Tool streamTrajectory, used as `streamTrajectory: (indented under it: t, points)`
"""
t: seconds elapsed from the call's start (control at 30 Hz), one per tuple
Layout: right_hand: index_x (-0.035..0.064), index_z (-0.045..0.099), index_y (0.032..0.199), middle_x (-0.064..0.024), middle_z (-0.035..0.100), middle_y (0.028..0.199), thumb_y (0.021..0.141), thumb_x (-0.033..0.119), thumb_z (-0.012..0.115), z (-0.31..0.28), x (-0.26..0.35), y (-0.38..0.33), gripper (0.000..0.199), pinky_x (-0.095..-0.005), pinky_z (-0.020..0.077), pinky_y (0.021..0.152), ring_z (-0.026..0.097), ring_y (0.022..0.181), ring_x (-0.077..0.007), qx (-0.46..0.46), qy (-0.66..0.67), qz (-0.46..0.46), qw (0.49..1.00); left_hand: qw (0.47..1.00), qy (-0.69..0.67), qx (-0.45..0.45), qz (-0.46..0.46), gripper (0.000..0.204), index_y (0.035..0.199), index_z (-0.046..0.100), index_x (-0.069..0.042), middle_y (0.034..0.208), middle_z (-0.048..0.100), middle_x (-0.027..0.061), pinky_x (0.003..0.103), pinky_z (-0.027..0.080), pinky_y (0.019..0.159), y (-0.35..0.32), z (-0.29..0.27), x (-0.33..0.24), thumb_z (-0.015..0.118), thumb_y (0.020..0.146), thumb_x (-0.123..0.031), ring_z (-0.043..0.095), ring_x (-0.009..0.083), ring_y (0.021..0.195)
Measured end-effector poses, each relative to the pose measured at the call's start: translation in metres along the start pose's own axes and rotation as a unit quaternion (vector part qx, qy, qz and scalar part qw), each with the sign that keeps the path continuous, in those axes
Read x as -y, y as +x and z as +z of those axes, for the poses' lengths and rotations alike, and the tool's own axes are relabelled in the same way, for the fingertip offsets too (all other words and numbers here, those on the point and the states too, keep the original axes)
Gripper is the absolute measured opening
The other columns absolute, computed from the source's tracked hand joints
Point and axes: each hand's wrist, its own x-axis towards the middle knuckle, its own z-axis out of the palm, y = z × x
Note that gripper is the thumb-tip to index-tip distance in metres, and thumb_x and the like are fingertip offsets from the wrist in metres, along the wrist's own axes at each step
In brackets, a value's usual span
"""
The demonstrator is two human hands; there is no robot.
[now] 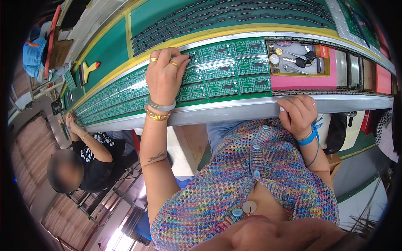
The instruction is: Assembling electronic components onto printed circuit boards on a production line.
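My left hand [164, 74] is over the rows of green circuit boards [217, 71], which sit in a long track between metal rails. Its thumb and fingers are pinched together close to a board's surface; whatever they hold is too small to make out. Two gold rings, a pale bangle and a gold bracelet are on that hand and wrist. My right hand [298, 116] is closed, its curled fingers over the near metal rail [234, 109]. A blue band is tied round that wrist. Many boards in the track carry black chips and small white parts.
Beyond the track, several rows of black chips [201, 21] lie on a green mat with yellow edging. A shallow box [303, 75] of keys and small metal items stands on a pink surface at right. At left lies a yellow-handled tool [89, 71]; another person [98, 154] works farther along.
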Motion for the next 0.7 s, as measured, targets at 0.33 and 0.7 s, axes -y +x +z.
streamTrajectory:
  t: [0.33,0.7]
  points:
    - [0.0111,0.069,0.089,-0.0013,0.062,0.075,0.073,0.012,0.066,-0.001,-0.001,-0.001,0.017,-0.0332,0.0432,0.066,0.058,0.072,-0.0195,-0.004,-0.002,0.001,1.0,1.0,-0.001,0.013,0.013,0.02,0.085,0.072,-0.013,0.088,0.06,-0.0004,0.033,0.048,0.066,-0.001,-0.002,0.002,0.078,0.067,-0.009,0.056,0.0215,0.081]
    - [0.0107,0.069,0.089,-0.0021,0.061,0.074,0.073,0.013,0.066,0.0,0.0,0.001,0.017,-0.0337,0.0438,0.066,0.058,0.072,-0.0204,-0.01,0.002,0.001,1.0,0.999,-0.033,0.021,-0.022,0.013,0.084,0.073,-0.013,0.089,0.061,0.0001,0.034,0.049,0.067,0.0,-0.003,0.009,0.076,0.072,-0.011,0.056,0.0221,0.084]
